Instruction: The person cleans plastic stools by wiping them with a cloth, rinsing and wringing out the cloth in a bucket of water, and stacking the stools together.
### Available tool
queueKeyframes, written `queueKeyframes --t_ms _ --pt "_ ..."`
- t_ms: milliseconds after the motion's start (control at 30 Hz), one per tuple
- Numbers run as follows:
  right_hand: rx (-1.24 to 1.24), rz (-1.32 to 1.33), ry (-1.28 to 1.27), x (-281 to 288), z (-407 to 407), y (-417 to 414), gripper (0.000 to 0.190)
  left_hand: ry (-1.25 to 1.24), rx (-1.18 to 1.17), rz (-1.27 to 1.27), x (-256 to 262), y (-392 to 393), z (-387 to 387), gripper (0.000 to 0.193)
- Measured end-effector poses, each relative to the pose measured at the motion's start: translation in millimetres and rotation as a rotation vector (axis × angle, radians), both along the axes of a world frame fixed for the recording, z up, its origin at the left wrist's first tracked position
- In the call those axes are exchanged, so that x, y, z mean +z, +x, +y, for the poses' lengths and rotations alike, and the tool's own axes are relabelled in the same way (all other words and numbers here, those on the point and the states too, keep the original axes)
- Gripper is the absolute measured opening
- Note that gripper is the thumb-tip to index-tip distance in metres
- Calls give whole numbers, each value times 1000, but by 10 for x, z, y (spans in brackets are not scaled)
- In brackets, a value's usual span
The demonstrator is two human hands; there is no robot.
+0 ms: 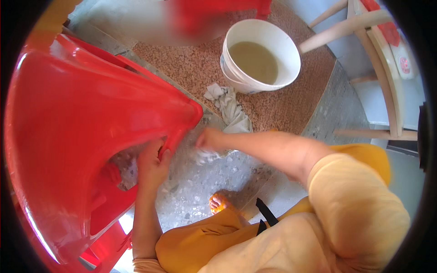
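Observation:
A large glossy red plastic chair or stool (85,102) lies tipped over on my left; its exact kind is hard to tell. My left hand (154,165) grips the edge of one of its legs, with the thumb on the outer face. Just right of that leg, low over the floor, is my right hand (212,139), blurred by motion. A grey-white wet-looking rag (234,111) lies crumpled beyond my right forearm. Whitish cloth also shows beneath the hand, but whether my fingers hold it cannot be made out.
A white plastic bucket (286,65) of murky water stands on a brown speckled mat (181,65). Around it is grey terrazzo floor (191,184). A wooden chair (385,82) is at the right. Another red plastic piece (218,13) is at the top. My sandalled foot (217,203) is below.

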State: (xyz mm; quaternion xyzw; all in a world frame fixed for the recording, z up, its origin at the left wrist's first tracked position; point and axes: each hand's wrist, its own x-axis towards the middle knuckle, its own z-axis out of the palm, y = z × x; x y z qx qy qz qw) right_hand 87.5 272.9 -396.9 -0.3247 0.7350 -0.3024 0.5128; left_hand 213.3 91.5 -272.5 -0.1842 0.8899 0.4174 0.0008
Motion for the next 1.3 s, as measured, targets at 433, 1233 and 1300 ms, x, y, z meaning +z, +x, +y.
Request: queueKeyframes --t_ms 433,1233,1300 --pt "773 96 293 769 773 -1017 36 -300 -244 586 991 -208 438 33" --pt "91 -317 -45 287 654 -1718 19 76 644 806 3495 -1577 617 32" --pt "48 -273 -117 222 577 -1911 14 54 598 800 3339 -1611 646 32"
